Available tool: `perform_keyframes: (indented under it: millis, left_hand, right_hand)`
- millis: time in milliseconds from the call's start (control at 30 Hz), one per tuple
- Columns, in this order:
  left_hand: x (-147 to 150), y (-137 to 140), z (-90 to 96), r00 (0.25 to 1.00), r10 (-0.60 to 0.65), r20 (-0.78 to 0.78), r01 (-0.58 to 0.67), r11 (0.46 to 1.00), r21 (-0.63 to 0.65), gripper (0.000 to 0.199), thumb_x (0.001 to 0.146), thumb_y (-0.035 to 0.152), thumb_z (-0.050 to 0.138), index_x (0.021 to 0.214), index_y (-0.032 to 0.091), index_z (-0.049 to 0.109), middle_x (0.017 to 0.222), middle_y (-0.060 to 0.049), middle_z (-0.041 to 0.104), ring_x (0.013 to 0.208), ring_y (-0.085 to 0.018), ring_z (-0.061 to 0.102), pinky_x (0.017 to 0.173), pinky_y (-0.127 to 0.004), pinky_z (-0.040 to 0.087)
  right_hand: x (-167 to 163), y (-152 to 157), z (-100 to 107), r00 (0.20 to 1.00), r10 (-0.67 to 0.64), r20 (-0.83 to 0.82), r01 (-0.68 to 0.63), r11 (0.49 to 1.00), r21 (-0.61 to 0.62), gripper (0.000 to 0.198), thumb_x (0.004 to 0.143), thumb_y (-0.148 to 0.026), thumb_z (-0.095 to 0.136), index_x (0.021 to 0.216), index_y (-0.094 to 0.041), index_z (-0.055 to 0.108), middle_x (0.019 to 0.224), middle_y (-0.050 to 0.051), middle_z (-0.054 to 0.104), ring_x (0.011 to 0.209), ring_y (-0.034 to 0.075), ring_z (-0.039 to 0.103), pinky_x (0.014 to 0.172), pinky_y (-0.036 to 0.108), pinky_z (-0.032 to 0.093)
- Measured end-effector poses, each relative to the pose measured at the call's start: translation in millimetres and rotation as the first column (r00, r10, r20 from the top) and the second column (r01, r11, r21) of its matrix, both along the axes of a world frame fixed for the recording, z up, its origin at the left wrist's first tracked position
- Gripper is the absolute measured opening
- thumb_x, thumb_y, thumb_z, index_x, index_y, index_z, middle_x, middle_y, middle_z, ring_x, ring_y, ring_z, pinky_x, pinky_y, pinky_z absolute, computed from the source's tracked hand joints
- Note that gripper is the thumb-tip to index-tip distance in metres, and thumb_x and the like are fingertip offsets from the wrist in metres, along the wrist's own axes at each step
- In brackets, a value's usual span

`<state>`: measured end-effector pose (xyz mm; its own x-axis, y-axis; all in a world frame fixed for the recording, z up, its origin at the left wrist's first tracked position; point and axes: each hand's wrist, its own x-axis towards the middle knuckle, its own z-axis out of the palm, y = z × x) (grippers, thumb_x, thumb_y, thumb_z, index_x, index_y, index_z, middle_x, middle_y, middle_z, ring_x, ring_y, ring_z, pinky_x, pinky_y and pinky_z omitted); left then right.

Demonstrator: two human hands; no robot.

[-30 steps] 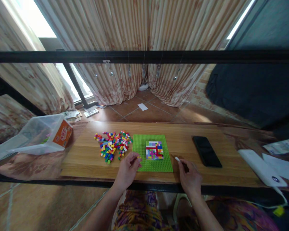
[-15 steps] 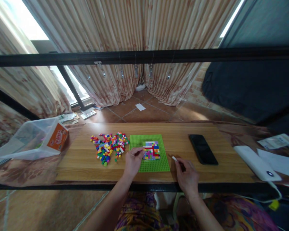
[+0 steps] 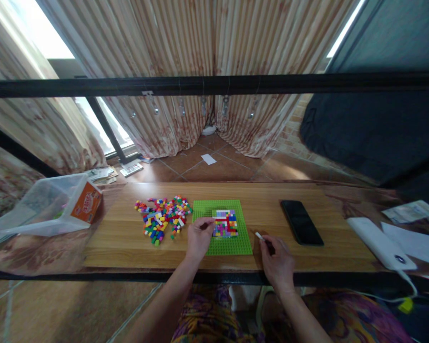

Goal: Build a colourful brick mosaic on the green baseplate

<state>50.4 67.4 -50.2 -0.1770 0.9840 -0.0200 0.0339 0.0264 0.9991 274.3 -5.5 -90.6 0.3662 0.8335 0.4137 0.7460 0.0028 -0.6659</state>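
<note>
A wooden surface (image 3: 264, 196) carries a green studded baseplate (image 3: 204, 207) near the middle of its length, the plate's near edge lying a little back from the surface's near edge. On the plate sits a square patchwork of small coloured toy bricks (image 3: 227, 225), with a red strip running through it. The left hand (image 3: 199, 240) reaches over the left part of the plate, thumb and fingertips narrow at the left side of the patchwork; whether they meet or pinch a brick cannot be told. The right hand (image 3: 279, 261), at the near edge just right of the plate, holds a small white brick (image 3: 259, 236) between thumb and fingertips. Loose bricks (image 3: 159, 220) of many colours lie spread left of the plate, toward the surface's left edge. A black smartphone (image 3: 302, 222) lies toward the surface's right edge, set at a slant. By the near right corner is a white device (image 3: 381, 243) with a cable (image 3: 413, 282). Beyond the left edge stands a clear plastic box (image 3: 59, 202) with an orange label (image 3: 86, 203).
</note>
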Motion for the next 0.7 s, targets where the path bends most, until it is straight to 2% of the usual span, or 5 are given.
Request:
perform_keyframes:
  millis: [433,600,700]
  left_hand:
    - [10.1,11.9,3.9,0.999,0.029,-0.038,-0.032,0.997,-0.069,0.011,0.063,0.018,0.061,0.064,0.017,0.072,0.056,0.002,0.063,0.050,-0.011,0.050,0.048,-0.021,0.034]
    - [9.1,11.2,6.6,0.999,0.016,-0.033,-0.017,0.999,-0.037,0.009,0.064,0.020,0.062,0.063,0.018,0.071,0.059,0.001,0.065,0.055,-0.013,0.054,0.052,-0.022,0.040]
    - [6.2,7.3,7.6,1.000,0.003,-0.008,-0.004,1.000,-0.003,0.010,0.065,0.022,0.065,0.070,0.018,0.072,0.064,0.001,0.067,0.062,-0.014,0.058,0.059,-0.024,0.046]
  right_hand:
    - [0.4,0.4,-2.9,1.000,0.013,0.011,-0.014,1.000,0.020,0.046,0.093,-0.057,0.047,0.091,-0.017,0.069,0.087,0.010,0.070,0.082,0.022,0.063,0.078,0.036,0.049]
    - [1.1,1.0,-3.6,1.000,0.026,0.000,-0.026,0.999,0.018,0.050,0.093,-0.061,0.044,0.092,-0.017,0.069,0.089,0.011,0.071,0.083,0.023,0.063,0.081,0.038,0.049]
    - [1.6,0.9,-3.0,0.999,0.040,-0.002,-0.040,0.999,0.027,0.052,0.093,-0.061,0.042,0.092,-0.017,0.069,0.091,0.012,0.072,0.085,0.024,0.064,0.081,0.038,0.049]
